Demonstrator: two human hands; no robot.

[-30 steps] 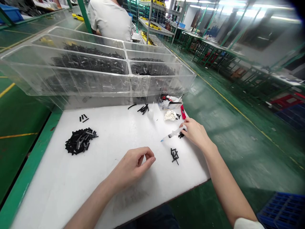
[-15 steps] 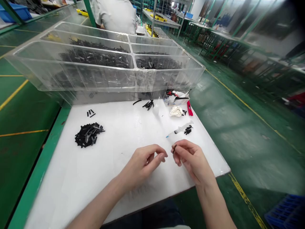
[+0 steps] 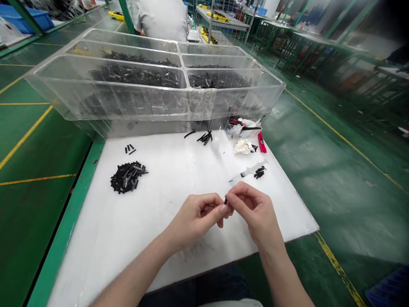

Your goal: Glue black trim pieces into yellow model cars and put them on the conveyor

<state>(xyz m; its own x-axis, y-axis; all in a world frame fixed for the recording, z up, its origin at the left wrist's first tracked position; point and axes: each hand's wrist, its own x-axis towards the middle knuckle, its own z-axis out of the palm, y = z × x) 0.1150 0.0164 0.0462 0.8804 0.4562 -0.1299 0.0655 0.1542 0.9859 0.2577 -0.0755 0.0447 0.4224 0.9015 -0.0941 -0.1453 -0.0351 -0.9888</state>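
Observation:
Above the white tabletop (image 3: 179, 170), my left hand (image 3: 204, 215) and my right hand (image 3: 252, 209) meet at the fingertips. Between them is a small black strip (image 3: 226, 201), pinched by both hands; its exact kind is too small to make out. Just beyond my right hand lies a syringe (image 3: 247, 172) with a blue tip pointing left. Beside the syringe is a little heap of black pieces (image 3: 260, 172). A larger pile of short black strips (image 3: 128, 177) sits at the left, with several loose strips (image 3: 130, 149) behind it.
A clear divided bin (image 3: 128, 102) holding black parts stands across the table's back. Near it are a small clear box of tools (image 3: 244, 130), a crumpled white wad (image 3: 243, 146), a red object (image 3: 262, 143), a translucent bottle (image 3: 215, 144) and thin black strips (image 3: 205, 137). A person (image 3: 162, 19) sits beyond.
My right hand has moved left with the black strip, and my left hand has closed on its lower end. Before, the hands were apart. The view has shifted slightly.

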